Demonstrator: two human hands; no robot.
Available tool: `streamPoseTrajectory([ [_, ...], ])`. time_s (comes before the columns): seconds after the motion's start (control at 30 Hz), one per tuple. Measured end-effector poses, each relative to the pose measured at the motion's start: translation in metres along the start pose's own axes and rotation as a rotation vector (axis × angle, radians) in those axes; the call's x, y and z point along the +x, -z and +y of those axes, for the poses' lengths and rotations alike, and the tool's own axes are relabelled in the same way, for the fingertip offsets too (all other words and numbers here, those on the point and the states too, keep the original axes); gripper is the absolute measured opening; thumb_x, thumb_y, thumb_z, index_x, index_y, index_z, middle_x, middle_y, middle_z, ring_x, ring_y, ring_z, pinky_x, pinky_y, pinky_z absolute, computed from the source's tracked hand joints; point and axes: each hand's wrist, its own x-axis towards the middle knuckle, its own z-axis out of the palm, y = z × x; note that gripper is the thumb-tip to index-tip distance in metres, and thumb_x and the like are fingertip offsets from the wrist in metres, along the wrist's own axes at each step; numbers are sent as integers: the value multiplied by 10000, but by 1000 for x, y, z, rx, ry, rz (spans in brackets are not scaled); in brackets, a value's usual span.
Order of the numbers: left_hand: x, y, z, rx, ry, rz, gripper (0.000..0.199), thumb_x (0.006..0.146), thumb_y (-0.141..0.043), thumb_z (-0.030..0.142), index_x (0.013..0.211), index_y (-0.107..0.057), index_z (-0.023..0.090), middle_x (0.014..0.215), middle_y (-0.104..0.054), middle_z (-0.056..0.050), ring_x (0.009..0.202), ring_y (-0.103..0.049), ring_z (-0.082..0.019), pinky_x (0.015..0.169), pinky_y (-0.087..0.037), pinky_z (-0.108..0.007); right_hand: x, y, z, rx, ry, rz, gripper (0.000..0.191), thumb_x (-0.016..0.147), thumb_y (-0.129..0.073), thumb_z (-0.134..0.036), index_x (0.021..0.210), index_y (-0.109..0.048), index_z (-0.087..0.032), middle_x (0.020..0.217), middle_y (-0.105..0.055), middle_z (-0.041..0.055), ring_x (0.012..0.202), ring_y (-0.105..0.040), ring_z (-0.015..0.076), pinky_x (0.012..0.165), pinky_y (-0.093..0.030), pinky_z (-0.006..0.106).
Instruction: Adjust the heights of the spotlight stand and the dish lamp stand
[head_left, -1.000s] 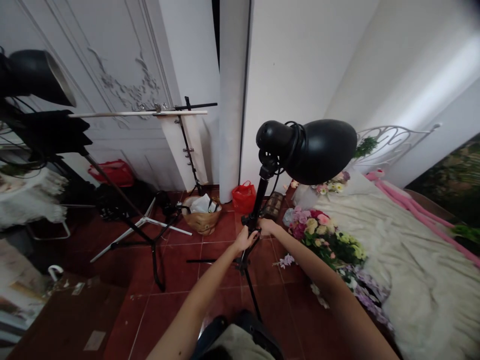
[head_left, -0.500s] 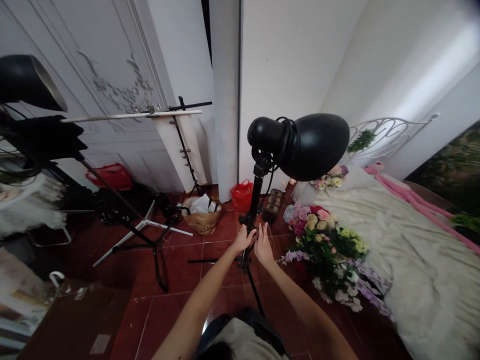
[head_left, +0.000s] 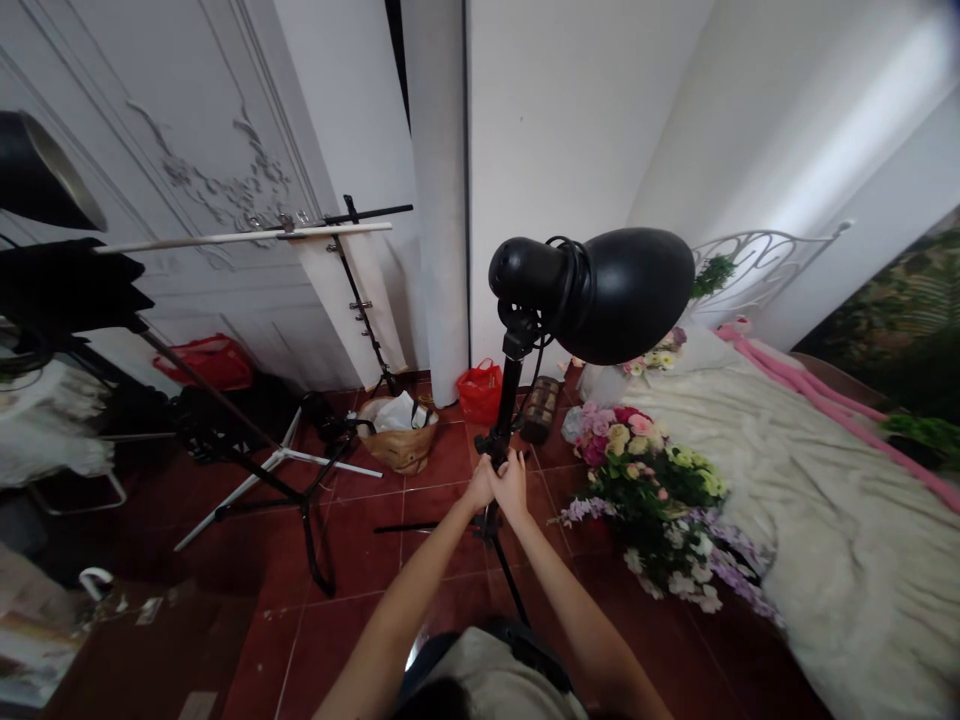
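Note:
Both of my hands are closed around the pole of a black light stand (head_left: 509, 395), just below its upper clamp. My left hand (head_left: 481, 484) is on the left side, and my right hand (head_left: 510, 484) presses against it from the right. The fingers partly hide the pole. On top of the stand sits a black studio lamp (head_left: 630, 290) with a wide reflector facing right and a cable (head_left: 576, 285) coiled about its neck. The stand's legs (head_left: 510, 578) spread over the red tiles below.
A flower bouquet (head_left: 645, 450) lies right of the stand beside a bed with a cream cover (head_left: 817, 480). Behind are a red bag (head_left: 480, 392), a brown cylinder (head_left: 541, 410) and a basket (head_left: 401, 447). Other stands (head_left: 304, 500) and a cardboard box (head_left: 165, 640) are at left.
My right hand, with fingers stretched up beside the pole before, has closed round it against my left hand. The view has shifted slightly right.

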Motion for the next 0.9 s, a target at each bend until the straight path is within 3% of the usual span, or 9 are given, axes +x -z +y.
streamPoseTrajectory([
  [0.1,2,-1,-1,-4,-69,11,458,765,-559,367,1155,-497,137,1185,-559,-147,1125,-492,-264,1039,-341,-474,15,-12,-2,-2,-103,29,362,765,-518,-373,1043,-558,-143,1044,-632,147,1019,-552,248,986,-347,396],
  [0.23,0,-1,-8,34,-131,14,443,765,-541,307,1167,-485,130,1234,-522,-148,1169,-458,-265,1039,-316,-498,31,-20,2,135,-223,-8,279,718,-552,-385,866,-594,-153,889,-669,125,809,-607,226,747,-466,312],
  [0.33,0,-1,-14,65,-147,24,434,777,-503,262,1188,-449,136,1237,-504,-149,1216,-409,-255,1054,-281,-497,40,-18,3,292,-203,-73,259,693,-569,-407,724,-567,-150,716,-656,81,652,-577,182,624,-462,281],
  [0.43,1,-1,-14,65,-130,10,440,799,-468,256,1217,-397,136,1258,-471,-161,1234,-390,-239,1072,-254,-472,48,-11,-6,388,-138,-75,230,680,-577,-378,673,-538,-152,676,-637,54,607,-536,142,602,-454,259],
  [0.57,2,0,-5,29,-132,33,485,813,-477,286,1247,-331,125,1251,-459,-177,1237,-393,-227,1067,-266,-422,62,6,-36,430,-85,-3,199,657,-594,-333,661,-537,-143,652,-622,43,568,-498,119,569,-438,242],
  [0.9,2,2,15,-72,-115,126,307,753,-573,264,1031,-497,159,973,-600,-82,904,-565,-174,847,-432,-327,97,54,-140,377,-88,315,227,650,-616,-336,743,-590,-131,706,-654,58,644,-558,160,618,-450,268],
])
